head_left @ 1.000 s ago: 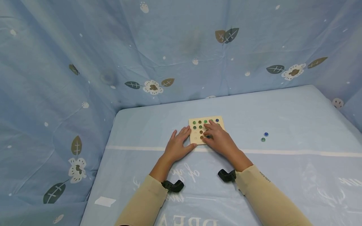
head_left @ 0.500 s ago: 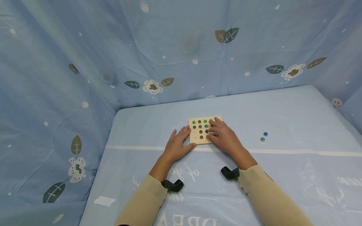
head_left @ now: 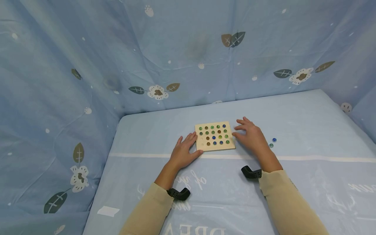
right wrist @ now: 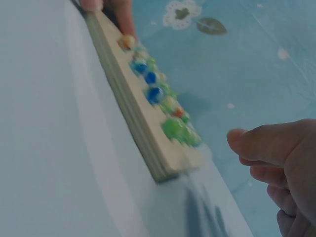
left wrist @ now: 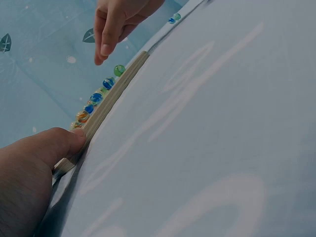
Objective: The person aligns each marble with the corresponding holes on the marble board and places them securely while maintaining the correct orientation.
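Note:
A pale wooden board point(head_left: 217, 147) lies on the table, with rows of small round hollows. Glass marbles in green, blue, amber and yellow sit in most of them, among them a green marble point(left wrist: 119, 70) near one corner. Two hollows at the lower left hold no marble. My left hand point(head_left: 183, 150) rests at the board's left side, fingers extended, its thumb point(left wrist: 74, 140) touching the near corner. My right hand point(head_left: 251, 137) hovers just off the board's right side, fingers loosely bent, with nothing visible between them.
A blue marble point(head_left: 274, 140) and a green marble point(head_left: 271, 145) lie loose on the table, right of the right hand. A pale blue cloth point(head_left: 164, 127) covers the table. Patterned blue curtains point(head_left: 188, 49) hang behind and to the left.
My right hand has moved rightward from over the board to beside it, uncovering the marbles on that side. The left hand stays at the board's left edge.

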Tool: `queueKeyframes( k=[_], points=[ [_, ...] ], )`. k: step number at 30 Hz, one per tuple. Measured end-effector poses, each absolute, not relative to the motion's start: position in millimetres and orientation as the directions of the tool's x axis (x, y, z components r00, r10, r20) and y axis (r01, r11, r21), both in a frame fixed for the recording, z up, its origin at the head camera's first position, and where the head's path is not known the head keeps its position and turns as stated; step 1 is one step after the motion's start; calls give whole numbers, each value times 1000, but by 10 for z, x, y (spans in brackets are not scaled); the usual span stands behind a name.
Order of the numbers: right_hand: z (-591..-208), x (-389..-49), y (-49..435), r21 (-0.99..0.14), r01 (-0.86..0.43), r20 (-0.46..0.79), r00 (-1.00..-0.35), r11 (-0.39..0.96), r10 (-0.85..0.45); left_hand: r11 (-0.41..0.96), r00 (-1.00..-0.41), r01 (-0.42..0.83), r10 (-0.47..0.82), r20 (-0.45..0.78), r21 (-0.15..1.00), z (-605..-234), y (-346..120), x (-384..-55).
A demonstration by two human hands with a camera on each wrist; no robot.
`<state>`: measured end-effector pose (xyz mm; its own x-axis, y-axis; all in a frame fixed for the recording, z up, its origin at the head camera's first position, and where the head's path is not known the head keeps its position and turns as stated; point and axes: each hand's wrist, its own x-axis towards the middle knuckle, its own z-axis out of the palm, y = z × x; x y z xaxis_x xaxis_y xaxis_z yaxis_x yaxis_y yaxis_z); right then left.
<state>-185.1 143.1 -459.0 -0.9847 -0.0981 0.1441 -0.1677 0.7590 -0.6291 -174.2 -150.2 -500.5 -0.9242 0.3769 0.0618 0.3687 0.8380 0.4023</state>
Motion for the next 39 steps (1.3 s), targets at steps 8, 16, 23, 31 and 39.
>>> queueKeyframes(
  k=[8,16,23,31,39],
  points=[
    [-4522,-1862,1771,-617,-87,81,-996,782,-47,843,-927,359,373,46,402,-4986,-1497,-1736],
    [-4481,-1842,2107,-642,41,-39,-999,766,21,842,-928,358,369,53,404,-4982,-1496,-1736],
    [-4475,-1798,2428,-638,137,-145,-988,757,57,842,-928,358,369,53,403,-4986,-1494,-1738],
    [-4481,-1723,2734,-588,182,-233,-971,788,50,844,-929,357,366,56,399,-4992,-1489,-1740],
    [-4502,-1688,2866,-589,195,-304,-953,784,9,847,-931,352,361,54,397,-5004,-1482,-1746]
  ],
)
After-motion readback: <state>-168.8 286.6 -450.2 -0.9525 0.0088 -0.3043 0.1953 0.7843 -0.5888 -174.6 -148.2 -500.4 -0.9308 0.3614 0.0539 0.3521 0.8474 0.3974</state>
